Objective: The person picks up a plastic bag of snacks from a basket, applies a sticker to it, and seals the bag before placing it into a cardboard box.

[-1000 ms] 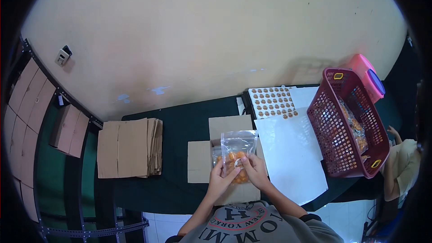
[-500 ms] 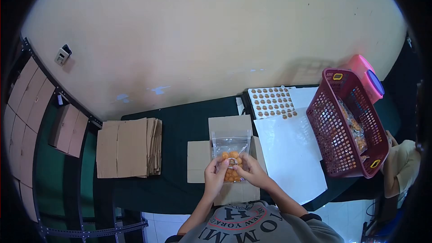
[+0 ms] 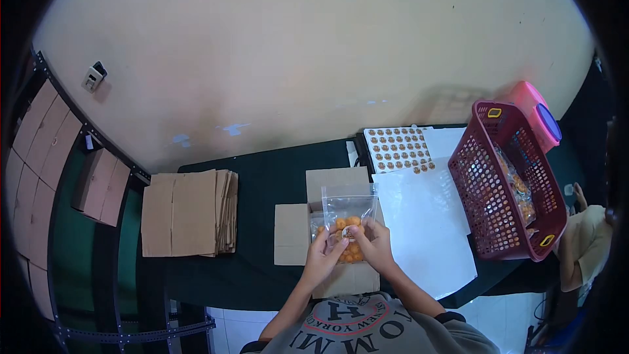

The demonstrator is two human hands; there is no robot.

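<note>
A clear zip pouch of round orange snacks (image 3: 354, 207) is held upright between my two hands, with a small round label on its front. My left hand (image 3: 322, 253) grips the pouch's left side, its thumb near the label. On the right side, my right hand (image 3: 376, 246) is closed on the pouch, thumb pressed on the label. Behind and below the pouch lies an open cardboard box (image 3: 291, 236) with its flaps spread. Part of another snack pouch shows inside the box, to the left of the held one.
Flattened cardboard (image 3: 187, 215) is stacked on the left. To the right are a sticker sheet (image 3: 396, 149), a white sheet (image 3: 426, 229) and a maroon basket (image 3: 481, 187) with snack pouches. Another person's arm (image 3: 576, 252) is beyond it. Pink containers (image 3: 540, 118) stand behind.
The pouch has shifted right and slightly up in my hands. My right thumb has moved onto the label. At the far right, the other person's hand has moved up.
</note>
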